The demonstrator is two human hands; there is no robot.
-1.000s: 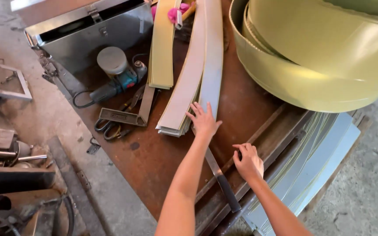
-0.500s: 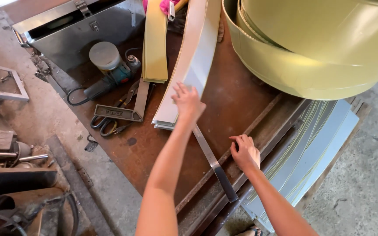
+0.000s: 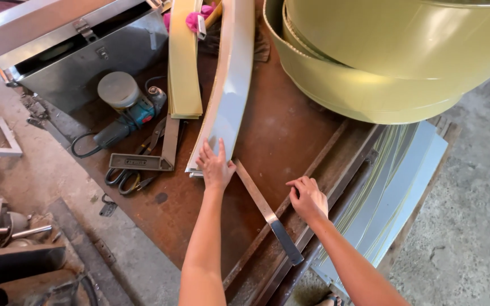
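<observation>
Grey metal strip stack (image 3: 228, 90) under flat left hand (image 3: 215, 166); right hand (image 3: 307, 197) loosely curled, empty.

Rusty matt steel table (image 3: 290, 130), glossy grey metal strips (image 3: 231, 85), shiny yellow coil (image 3: 381, 51)

Left hand (image 3: 215, 165) flat on near end of grey metal strips (image 3: 227, 90); right hand (image 3: 307, 197) rests on rusty table (image 3: 279, 130) (steel ruler (image 3: 267, 212) between them).

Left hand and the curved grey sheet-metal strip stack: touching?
Touching. The head view shows the left hand pressed flat, fingers spread, on the near end of the curved grey sheet-metal strip stack.
</observation>
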